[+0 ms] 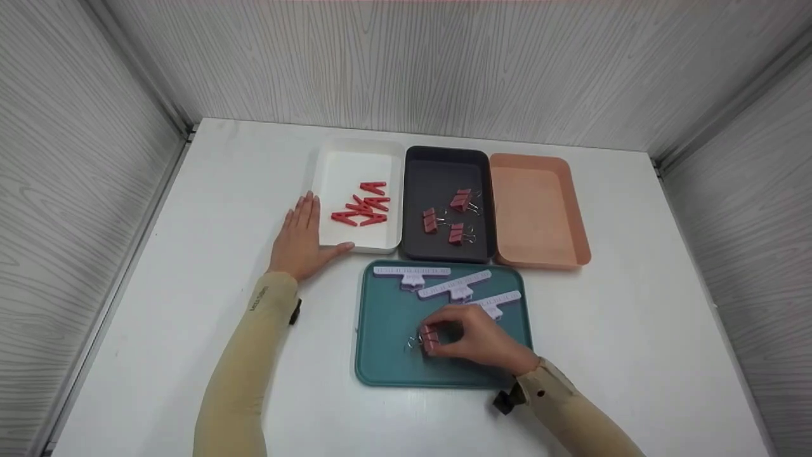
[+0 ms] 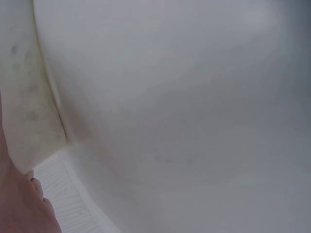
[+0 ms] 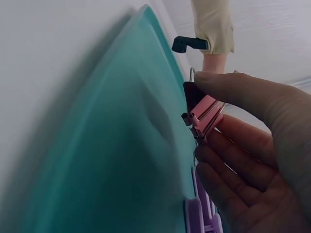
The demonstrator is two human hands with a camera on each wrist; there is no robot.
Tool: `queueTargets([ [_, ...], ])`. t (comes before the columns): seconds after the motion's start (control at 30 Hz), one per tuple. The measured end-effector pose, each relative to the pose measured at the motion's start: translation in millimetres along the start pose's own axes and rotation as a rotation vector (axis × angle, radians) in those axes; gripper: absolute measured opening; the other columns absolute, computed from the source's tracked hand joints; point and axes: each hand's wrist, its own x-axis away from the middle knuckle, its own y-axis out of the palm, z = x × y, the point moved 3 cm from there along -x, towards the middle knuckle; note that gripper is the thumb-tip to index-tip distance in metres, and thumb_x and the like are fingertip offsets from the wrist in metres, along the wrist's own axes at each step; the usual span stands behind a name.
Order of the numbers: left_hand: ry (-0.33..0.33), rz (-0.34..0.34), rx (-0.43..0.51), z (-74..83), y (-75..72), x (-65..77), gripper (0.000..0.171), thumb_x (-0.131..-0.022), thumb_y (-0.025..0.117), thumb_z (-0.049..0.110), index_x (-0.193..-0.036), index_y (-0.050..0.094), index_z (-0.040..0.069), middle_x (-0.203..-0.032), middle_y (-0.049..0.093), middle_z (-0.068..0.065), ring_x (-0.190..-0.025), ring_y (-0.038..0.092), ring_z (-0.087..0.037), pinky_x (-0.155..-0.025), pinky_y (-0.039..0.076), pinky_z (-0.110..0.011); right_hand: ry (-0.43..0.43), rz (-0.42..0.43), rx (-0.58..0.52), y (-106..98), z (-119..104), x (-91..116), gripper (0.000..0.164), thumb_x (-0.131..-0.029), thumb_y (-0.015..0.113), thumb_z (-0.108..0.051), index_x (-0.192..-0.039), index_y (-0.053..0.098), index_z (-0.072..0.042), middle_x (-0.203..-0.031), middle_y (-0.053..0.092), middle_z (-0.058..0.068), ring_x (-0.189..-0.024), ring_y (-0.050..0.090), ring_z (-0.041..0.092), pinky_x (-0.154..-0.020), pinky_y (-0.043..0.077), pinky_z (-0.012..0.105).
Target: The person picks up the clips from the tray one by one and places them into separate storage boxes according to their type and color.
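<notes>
Over the teal tray (image 1: 387, 355), my right hand (image 1: 476, 336) pinches a red binder clip (image 1: 430, 339) between thumb and fingers. In the right wrist view the binder clip (image 3: 206, 114) has its wire handles showing. Several lilac bar clips (image 1: 453, 284) lie at the tray's far side, just beyond that hand. My left hand (image 1: 301, 244) lies with straight fingers against the left side of the white tray (image 1: 355, 162), its thumb along the near rim. Inside the white tray are several small red clothespins (image 1: 373, 219). The left wrist view shows mostly white surface and part of that hand.
A dark tray (image 1: 447, 171) in the middle of the back row holds three red binder clips (image 1: 463, 200). Right of it stands an orange tray (image 1: 536, 209). Grey wood-grain panels (image 1: 393, 70) enclose the white table (image 1: 634, 317) at the back and sides.
</notes>
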Motion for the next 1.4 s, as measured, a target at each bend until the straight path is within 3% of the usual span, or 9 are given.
queueTargets([
  [0.2,0.004,0.003,0.005,-1.9,0.5,-1.9,0.128,-0.081,0.045,0.09,-0.162,0.002,0.001,-0.169,0.0,-0.015,-0.155,-0.003,-0.027,-0.123,-0.004,-0.038,0.03,0.022,0.008,-9.1,-1.0,-1.3,0.044,-0.086,0.084,-0.035,-0.125,0.074,-0.018,-0.113,0.069,-0.019,-0.104,0.063,0.01,-0.099,0.052,0.033],
  [0.53,-0.01,-0.02,0.014,-1.5,0.0,-2.0,0.128,-0.081,0.046,0.09,-0.162,0.001,0.001,-0.169,-0.001,-0.014,-0.155,-0.005,-0.026,-0.122,-0.005,-0.037,0.026,0.057,-0.011,-24.1,-1.4,-4.3,0.046,-0.088,0.083,-0.032,-0.128,0.072,-0.013,-0.114,0.068,-0.014,-0.108,0.065,0.015,-0.098,0.054,0.039],
  [0.73,-0.012,-0.011,0.016,-0.9,0.3,-1.6,0.128,-0.081,0.046,0.089,-0.162,0.002,0.001,-0.17,0.0,-0.014,-0.155,-0.004,-0.026,-0.123,-0.004,-0.037,-0.009,0.148,-0.029,-39.7,-0.9,-7.5,0.043,-0.087,0.084,-0.028,-0.125,0.074,-0.011,-0.113,0.07,-0.011,-0.104,0.067,0.013,-0.095,0.055,0.047],
  [0.97,-0.012,-0.002,0.027,-2.5,3.8,-0.9,0.129,-0.08,0.048,0.089,-0.162,0.001,0.002,-0.17,0.0,-0.013,-0.155,-0.004,-0.026,-0.122,-0.005,-0.037,-0.006,0.239,0.008,-58.0,1.3,-10.0,0.04,-0.086,0.085,-0.03,-0.123,0.075,-0.016,-0.113,0.069,-0.011,-0.107,0.066,0.024,-0.096,0.053,0.052],
  [1.4,-0.019,-0.003,0.016,-2.1,3.3,-1.2,0.129,-0.08,0.045,0.091,-0.162,0.001,0.002,-0.17,-0.001,-0.013,-0.155,-0.004,-0.025,-0.123,-0.004,-0.037,0.021,0.316,-0.021,-81.7,6.1,-17.6,0.042,-0.084,0.087,-0.029,-0.122,0.076,-0.018,-0.114,0.069,-0.007,-0.109,0.065,0.033,-0.099,0.05,0.057],
])
